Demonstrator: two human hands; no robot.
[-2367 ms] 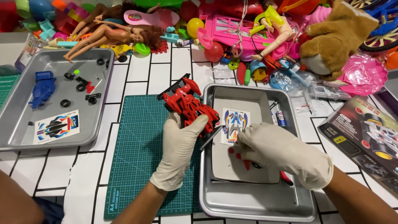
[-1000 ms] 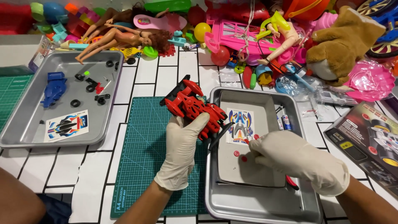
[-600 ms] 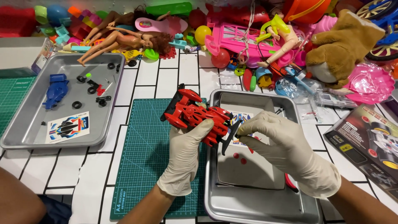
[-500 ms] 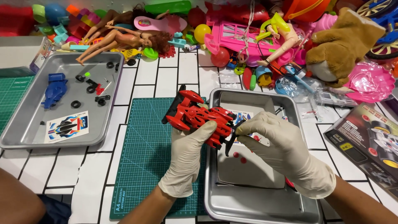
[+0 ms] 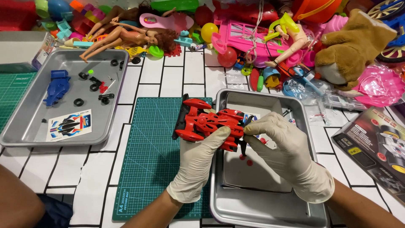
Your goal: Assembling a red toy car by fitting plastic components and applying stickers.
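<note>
My left hand (image 5: 198, 160), in a white glove, grips a red toy car body (image 5: 206, 122) with a black rear wing, held above the green cutting mat (image 5: 152, 164) and the edge of the right metal tray (image 5: 270, 207). My gloved right hand (image 5: 284, 147) is at the car's front end, fingertips pinched on a small dark part (image 5: 245, 145) against the car. Small red pieces (image 5: 245, 159) lie on a white sheet in the tray just below.
A second metal tray (image 5: 25, 126) at the left holds a blue car body (image 5: 57, 86), black tyres, small parts and a sticker sheet (image 5: 69, 125). Dolls, a plush animal (image 5: 354, 46) and plastic toys crowd the back. A printed box (image 5: 375, 147) lies at the right.
My left hand has lifted and turned the red car to lie sideways. My right hand left the tray's floor and came up to the car's front end.
</note>
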